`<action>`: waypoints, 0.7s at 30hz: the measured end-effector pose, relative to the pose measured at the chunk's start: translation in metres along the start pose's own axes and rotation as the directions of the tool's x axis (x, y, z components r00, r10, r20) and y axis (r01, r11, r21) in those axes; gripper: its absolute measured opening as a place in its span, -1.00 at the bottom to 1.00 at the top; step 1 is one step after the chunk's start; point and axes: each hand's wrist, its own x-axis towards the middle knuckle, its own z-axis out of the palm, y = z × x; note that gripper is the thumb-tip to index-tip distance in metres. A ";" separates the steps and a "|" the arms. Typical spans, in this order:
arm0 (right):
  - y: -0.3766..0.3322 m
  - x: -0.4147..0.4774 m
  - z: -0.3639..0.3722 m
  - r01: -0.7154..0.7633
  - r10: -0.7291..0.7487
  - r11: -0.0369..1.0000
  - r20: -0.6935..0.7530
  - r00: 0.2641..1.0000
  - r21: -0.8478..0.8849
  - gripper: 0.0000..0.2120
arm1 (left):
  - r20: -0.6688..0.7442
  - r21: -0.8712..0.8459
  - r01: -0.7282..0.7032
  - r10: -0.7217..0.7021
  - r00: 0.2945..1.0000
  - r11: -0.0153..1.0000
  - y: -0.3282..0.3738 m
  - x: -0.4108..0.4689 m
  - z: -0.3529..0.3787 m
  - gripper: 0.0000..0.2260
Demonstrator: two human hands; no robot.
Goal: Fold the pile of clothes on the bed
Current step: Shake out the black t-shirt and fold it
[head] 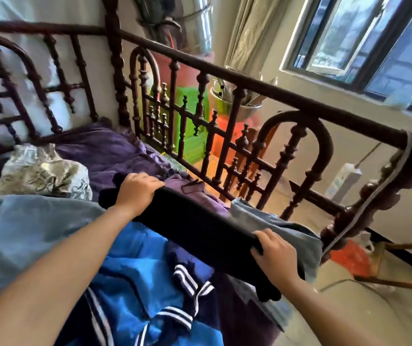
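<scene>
A black garment (200, 226), folded into a long band, stretches between my two hands above the bed. My left hand (137, 189) grips its far end and my right hand (274, 255) grips its near end, where a loose bit hangs down. Under it lies a bright blue and navy jacket with white stripes (150, 290). A light blue-grey garment (25, 236) spreads at the left, and another pale blue piece (274, 221) lies by the bed rail. A purple garment (190, 188) shows just beyond the black one.
A dark carved wooden bed rail (224, 78) runs along the far and right sides. A purple quilt (105, 148) and a patterned pillow (42, 173) lie at the head. Beyond the rail stand green and orange containers (192, 126), a power strip (344, 178) and a window (374, 46).
</scene>
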 end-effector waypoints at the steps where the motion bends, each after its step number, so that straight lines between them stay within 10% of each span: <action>1: 0.001 0.019 0.013 -0.026 0.026 0.999 -0.002 1.000 0.029 -0.83 | -0.001 0.001 0.022 -0.022 1.000 1.000 -0.011 0.018 0.008 -0.64; 11: 0.008 0.161 0.153 0.033 -0.025 0.998 -0.148 0.989 0.050 -0.72 | -0.155 0.182 0.151 -0.123 0.980 0.972 -0.132 0.136 0.134 -0.66; 14: -0.009 0.159 0.218 0.139 -0.133 0.990 0.177 0.975 -0.018 -0.69 | 0.053 0.275 0.256 -0.281 0.958 0.927 -0.157 0.089 0.183 -0.78; 17: -0.015 0.140 0.268 0.088 -0.044 0.995 0.639 0.768 -0.037 -0.41 | 0.346 0.335 0.319 -0.431 0.834 0.887 -0.147 0.025 0.222 -0.84; 21: -0.010 0.131 0.278 0.045 0.024 0.997 0.815 0.579 -0.062 -0.38 | 0.441 0.283 0.289 -0.392 0.807 0.915 -0.114 -0.013 0.258 -0.59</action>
